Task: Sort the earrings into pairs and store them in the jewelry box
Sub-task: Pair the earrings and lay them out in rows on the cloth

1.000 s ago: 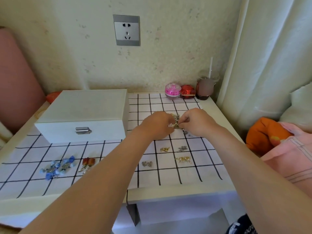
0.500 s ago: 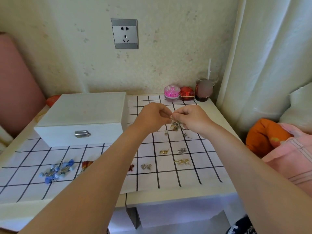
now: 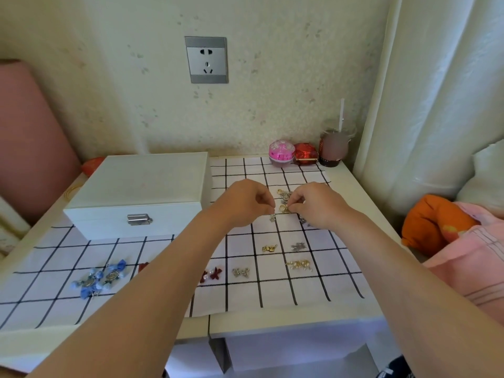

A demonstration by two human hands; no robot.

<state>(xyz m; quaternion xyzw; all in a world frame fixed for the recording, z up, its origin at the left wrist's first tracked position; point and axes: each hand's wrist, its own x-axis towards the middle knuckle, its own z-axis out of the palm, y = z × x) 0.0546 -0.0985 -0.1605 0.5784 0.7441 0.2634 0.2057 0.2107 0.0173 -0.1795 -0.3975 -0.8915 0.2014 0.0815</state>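
Left hand (image 3: 245,204) pinches a silver earring (image 3: 272,217), right hand (image 3: 317,205) a gold earring (image 3: 284,208).
Likely teased from the heap (image 3: 283,194) by the table's (image 3: 351,186) far edge, seeking mates; jewelry box (image 3: 136,186) closed.

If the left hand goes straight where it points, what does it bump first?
Probably the tangled heap of gold and silver earrings just past the left hand, which pinches a small silver earring; depth is unclear.

Soft, even daylight, faint shadows; wide-angle bending at edges, slightly soft focus.
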